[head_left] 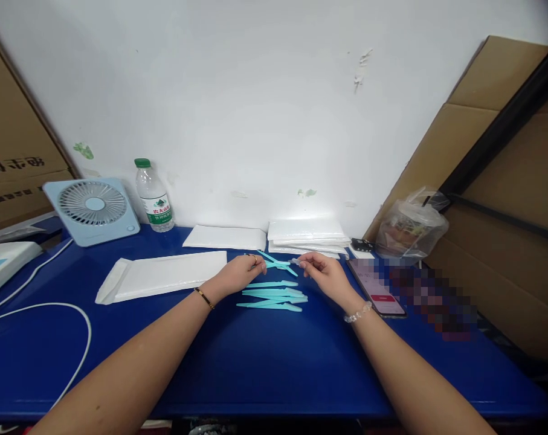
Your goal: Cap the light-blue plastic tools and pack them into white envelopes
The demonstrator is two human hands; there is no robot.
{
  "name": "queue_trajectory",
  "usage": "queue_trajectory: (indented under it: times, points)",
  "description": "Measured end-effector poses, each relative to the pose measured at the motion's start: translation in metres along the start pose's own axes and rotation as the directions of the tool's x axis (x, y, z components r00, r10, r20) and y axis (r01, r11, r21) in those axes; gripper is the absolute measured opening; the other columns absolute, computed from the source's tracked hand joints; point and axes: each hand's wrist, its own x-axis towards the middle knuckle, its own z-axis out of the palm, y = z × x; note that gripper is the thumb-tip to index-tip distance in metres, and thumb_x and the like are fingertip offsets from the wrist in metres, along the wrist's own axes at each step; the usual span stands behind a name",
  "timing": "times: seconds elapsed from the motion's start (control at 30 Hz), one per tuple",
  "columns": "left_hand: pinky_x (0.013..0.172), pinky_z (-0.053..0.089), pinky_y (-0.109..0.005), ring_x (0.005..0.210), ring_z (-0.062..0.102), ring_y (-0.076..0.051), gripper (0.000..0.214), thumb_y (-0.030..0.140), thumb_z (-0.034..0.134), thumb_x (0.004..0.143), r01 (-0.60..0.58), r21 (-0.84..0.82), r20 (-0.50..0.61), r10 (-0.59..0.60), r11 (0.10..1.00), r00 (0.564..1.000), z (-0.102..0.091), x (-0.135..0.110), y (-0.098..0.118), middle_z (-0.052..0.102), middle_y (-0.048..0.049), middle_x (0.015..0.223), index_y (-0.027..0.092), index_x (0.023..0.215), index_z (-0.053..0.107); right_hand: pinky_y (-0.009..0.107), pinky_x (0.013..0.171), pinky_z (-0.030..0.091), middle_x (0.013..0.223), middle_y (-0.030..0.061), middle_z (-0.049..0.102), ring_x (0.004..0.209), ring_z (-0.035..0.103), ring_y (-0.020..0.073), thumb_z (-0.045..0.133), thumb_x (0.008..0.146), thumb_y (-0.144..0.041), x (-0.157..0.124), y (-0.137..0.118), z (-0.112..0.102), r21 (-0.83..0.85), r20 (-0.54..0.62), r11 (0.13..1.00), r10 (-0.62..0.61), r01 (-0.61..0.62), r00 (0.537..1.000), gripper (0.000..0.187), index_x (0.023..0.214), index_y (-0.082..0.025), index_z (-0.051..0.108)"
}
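My left hand [241, 273] is closed in a pinch on the handle of a turquoise eyebrow razor [278, 264]. Opposite it, my right hand [323, 275] pinches a small translucent cap [295, 261] at the razor's blade end. I cannot tell whether the cap touches the razor. Another turquoise razor crosses the held one, close to my left fingers. Just below the hands, several more eyebrow razors [274, 292] lie in a loose row on the blue table [274, 362], blade ends to the right.
A white padded envelope [165, 275] lies left, with another envelope [223, 237] and a stack of envelopes [305, 232] behind. A blue fan [92, 208] and water bottle [153, 199] stand back left. At right are a phone [376, 287] and a bagged cup [409, 226].
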Motion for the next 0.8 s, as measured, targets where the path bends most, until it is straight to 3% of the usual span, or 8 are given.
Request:
queue_trajectory:
  times: [0.37,0.57,0.63,0.73,0.8]
  points:
    - [0.068,0.039,-0.023,0.078,0.056,-0.014,0.035,0.039,0.034,0.093,-0.087,0.013,-0.012,0.087,0.996,0.996,0.004,0.0,-0.001,0.064,-0.0008,0.09,0.019,0.082,0.061,0.026,0.061,0.048,0.077,0.003,0.065,0.065,0.06,0.0141,0.058,0.084,-0.038,-0.001,-0.001,0.01,0.109,0.067,0.993,0.044,-0.051,0.997,0.026,0.098,-0.019,0.066]
    - [0.066,0.04,-0.023,0.074,0.057,-0.015,0.037,0.043,0.038,0.091,-0.135,0.048,0.096,0.13,0.99,0.987,0.01,-0.001,0.004,0.065,-0.0017,0.08,0.019,0.082,0.066,0.025,0.053,0.046,0.069,0.0022,0.064,0.059,0.059,0.0143,0.059,0.082,-0.038,-0.004,-0.006,0.009,0.071,0.295,0.994,0.064,-0.089,0.953,0.025,0.094,-0.018,0.068]
    - [0.067,0.041,-0.024,0.076,0.057,-0.016,0.035,0.043,0.041,0.09,-0.135,0.099,0.091,0.126,0.986,0.988,0.011,-0.002,0.003,0.065,-0.0022,0.078,0.02,0.086,0.067,0.026,0.054,0.046,0.07,0.0026,0.065,0.057,0.059,0.0146,0.056,0.084,-0.038,0.0,0.001,-0.001,-0.025,0.232,0.997,0.078,-0.074,0.969,0.026,0.093,-0.018,0.068]
    - [0.073,0.043,-0.025,0.082,0.059,-0.018,0.032,0.037,0.04,0.091,-0.136,0.189,0.004,0.137,0.973,0.991,0.012,0.0,-0.002,0.065,-0.0036,0.085,0.02,0.089,0.067,0.03,0.063,0.047,0.077,0.0045,0.067,0.065,0.061,0.0172,0.053,0.085,-0.033,0.007,0.02,-0.018,-0.258,-0.047,0.965,0.034,-0.045,0.998,0.021,0.089,-0.018,0.068]
    - [0.079,0.045,-0.026,0.09,0.059,-0.018,0.029,0.031,0.039,0.092,-0.126,0.244,-0.064,0.145,0.962,0.987,0.012,0.006,-0.006,0.065,-0.0044,0.096,0.02,0.093,0.066,0.031,0.068,0.047,0.079,0.0055,0.068,0.072,0.061,0.0193,0.055,0.082,-0.027,0.011,0.032,-0.027,-0.415,-0.099,0.909,-0.013,-0.029,0.995,0.017,0.088,-0.018,0.068]
